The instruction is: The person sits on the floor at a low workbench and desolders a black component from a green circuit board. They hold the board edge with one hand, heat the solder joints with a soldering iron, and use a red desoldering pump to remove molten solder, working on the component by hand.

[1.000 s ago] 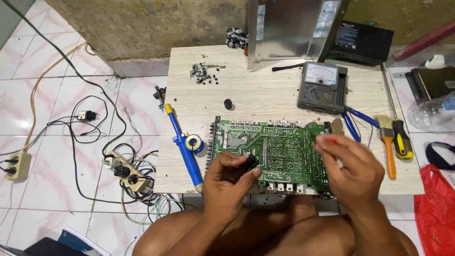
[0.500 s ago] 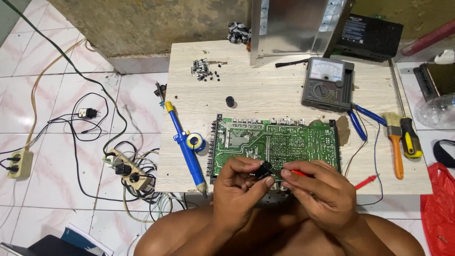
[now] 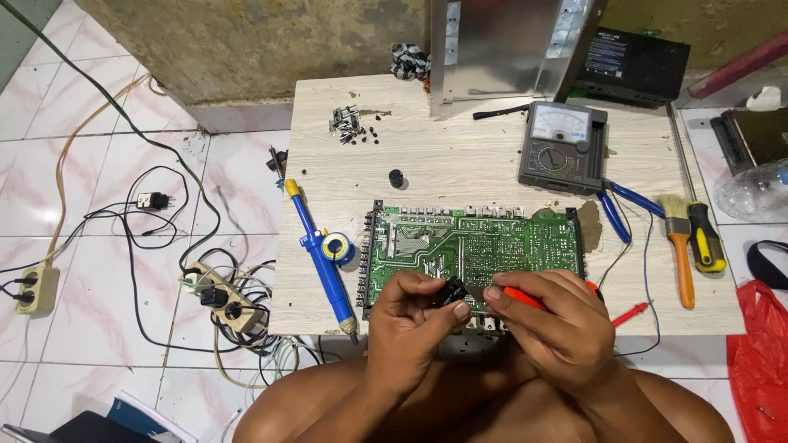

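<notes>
A green circuit board (image 3: 484,246) lies solder side up on the pale wooden table (image 3: 460,164). Over the board's near edge, my left hand (image 3: 414,324) pinches a small black component (image 3: 453,292) between thumb and fingers. Beside it, my right hand (image 3: 558,324) grips a red tool (image 3: 525,299) whose tip points at that component. A second red probe (image 3: 630,313) rests on the table just right of my right hand. Both hands nearly touch above the board's front connectors.
A blue desoldering pump (image 3: 322,254) and solder spool (image 3: 336,246) lie left of the board. An analog multimeter (image 3: 565,146), blue pliers (image 3: 620,205), a paintbrush (image 3: 678,246) and a yellow screwdriver (image 3: 706,238) are to the right. Small parts (image 3: 351,125) sit far left. Power strips and cables (image 3: 217,299) cover the floor.
My right hand came down from above the board's right side and now holds a red tool beside the left hand. The left hand has kept the black component, lifting it slightly.
</notes>
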